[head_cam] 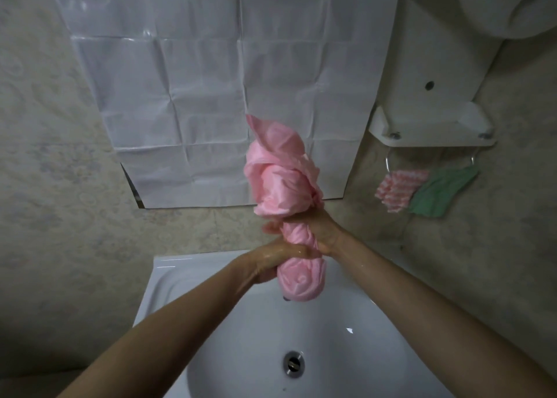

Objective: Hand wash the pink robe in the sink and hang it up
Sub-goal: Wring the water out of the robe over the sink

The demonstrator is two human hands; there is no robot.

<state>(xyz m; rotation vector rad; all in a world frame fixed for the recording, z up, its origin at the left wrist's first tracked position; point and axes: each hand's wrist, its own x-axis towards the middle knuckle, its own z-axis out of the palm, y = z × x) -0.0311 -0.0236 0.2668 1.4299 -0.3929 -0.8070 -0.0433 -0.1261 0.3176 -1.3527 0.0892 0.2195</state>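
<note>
Robe point(283, 183), one pink bundle, gripped by left hand point(271, 262) and right hand point(324, 232), over one sink point(241, 337)

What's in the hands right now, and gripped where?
Both hands grip the pink robe, twisted into a rope above the sink: the right hand round its middle, the left hand just below, near the lower end.

One wide-angle view, from a camera worn on the person's head, facing forward and tilted down toward a wall point(60, 186). It is close in: the left forearm point(180, 322) runs up from 7 o'clock and the right forearm point(422, 301) from 5 o'clock, meeting near centre. The white sink point(211, 277) lies at 6 o'clock, a creased plastic sheet point(211, 81) at 12 o'clock.
</note>
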